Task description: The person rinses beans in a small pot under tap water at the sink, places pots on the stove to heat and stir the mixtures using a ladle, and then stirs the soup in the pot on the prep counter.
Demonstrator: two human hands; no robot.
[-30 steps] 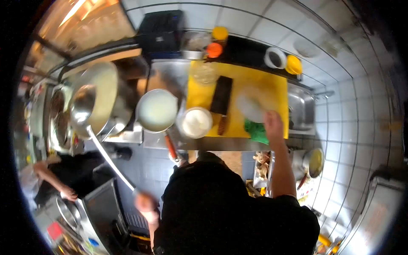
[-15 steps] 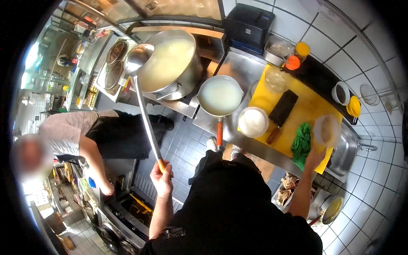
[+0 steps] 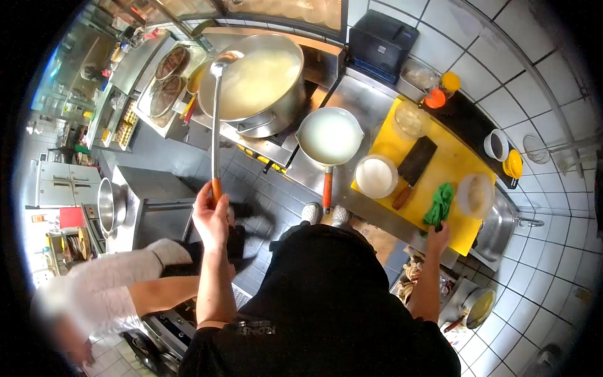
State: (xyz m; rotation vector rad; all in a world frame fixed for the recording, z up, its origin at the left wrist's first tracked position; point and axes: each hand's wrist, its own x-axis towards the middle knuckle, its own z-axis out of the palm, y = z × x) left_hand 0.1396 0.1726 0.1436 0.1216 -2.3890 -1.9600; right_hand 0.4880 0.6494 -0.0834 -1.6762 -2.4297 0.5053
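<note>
My left hand (image 3: 211,217) is wrapped round the orange-brown grip of a long metal ladle (image 3: 217,129). The ladle's bowl is over the far left part of a big steel pot (image 3: 254,129), which holds a pale, cloudy liquid (image 3: 267,81). On the right, my right hand (image 3: 438,237) has its fingers closed at the near end of a crumpled green cloth (image 3: 441,201). That cloth lies on the yellow cutting board (image 3: 465,229), beside a round translucent tub (image 3: 475,196) and a cleaver (image 3: 416,162) with a brown handle.
A saucepan (image 3: 330,135) of whitish liquid stands by the stove, its handle toward me. Beside it are a white-filled tub (image 3: 375,176) and another tub (image 3: 410,119). A sink (image 3: 493,242) is at the right. A co-worker (image 3: 119,283) bends at the lower left.
The ladle has swung more upright, its bowl moving slightly right and up, as my left hand moved left and up. My right hand moved left from the tub to the cloth. The co-worker moved nearer.
</note>
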